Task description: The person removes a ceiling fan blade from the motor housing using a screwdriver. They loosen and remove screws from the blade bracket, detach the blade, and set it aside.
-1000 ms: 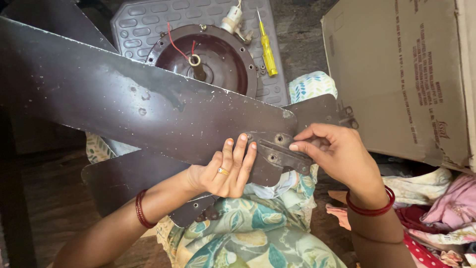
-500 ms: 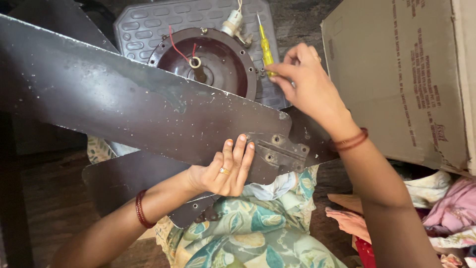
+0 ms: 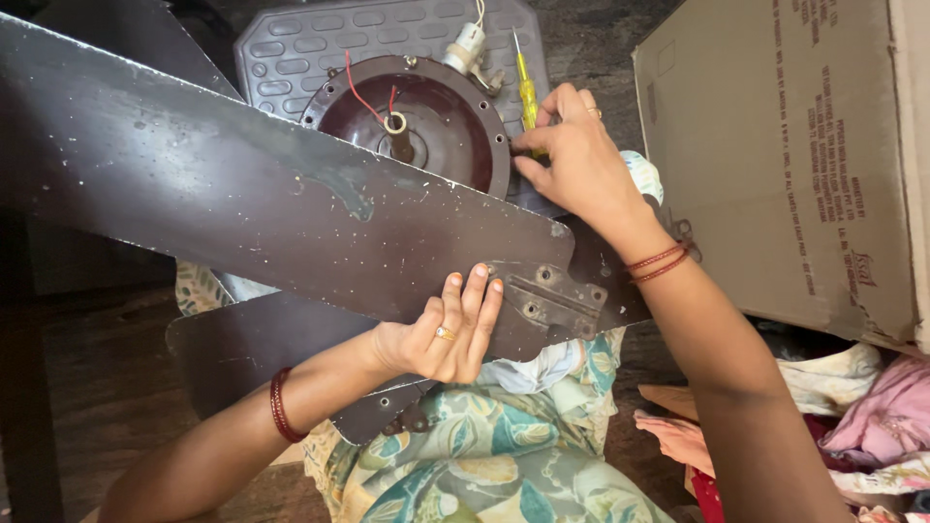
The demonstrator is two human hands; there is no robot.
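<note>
Right hand [image 3: 572,160] dropped onto screwdriver [image 3: 526,92], fan blade [image 3: 271,203]

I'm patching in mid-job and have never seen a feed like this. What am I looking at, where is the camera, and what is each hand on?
There is no machine here: a person works with two bare hands, and the one camera sits on their head, looking down. The left hand presses flat on a long dark brown fan blade lying across their lap, near its metal bracket. The right hand reaches forward and closes around a yellow screwdriver, which lies on a grey plastic stool beside a round brown fan motor housing. A second blade lies underneath. A cardboard box stands to the right, with a pile of clothes below it.
</note>
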